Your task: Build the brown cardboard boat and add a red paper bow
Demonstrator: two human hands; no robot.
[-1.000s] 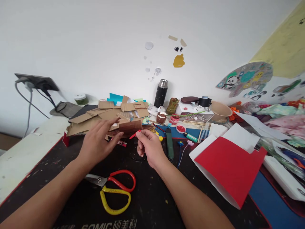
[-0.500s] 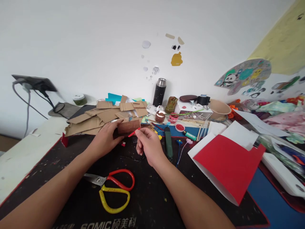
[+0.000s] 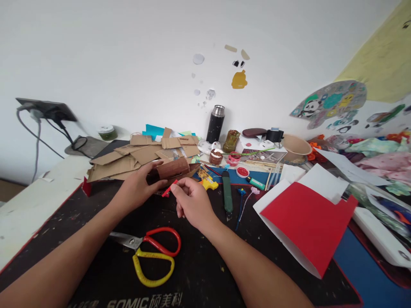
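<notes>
My left hand [image 3: 138,186] grips the left end of a brown tube [image 3: 171,168], its thumb below and fingers behind it. Pinched in my right hand [image 3: 192,199] is a small red strip [image 3: 169,188], just under the tube and close to my left thumb. Below my hands, scissors [image 3: 154,256] with one red and one yellow handle lie on the black mat [image 3: 205,273]. A yellow glue gun-like item [image 3: 209,182] lies behind my right hand; its exact kind is unclear.
Cardboard pieces [image 3: 120,161] are piled behind my left hand. A green cutter [image 3: 227,192] lies right of my right hand, with folded red paper [image 3: 310,222] farther right. A black flask [image 3: 215,124] stands by the wall.
My right hand and the red strip have moved left and slightly down. The brown tube has tilted, its right end a little higher, and the yellow item is more exposed.
</notes>
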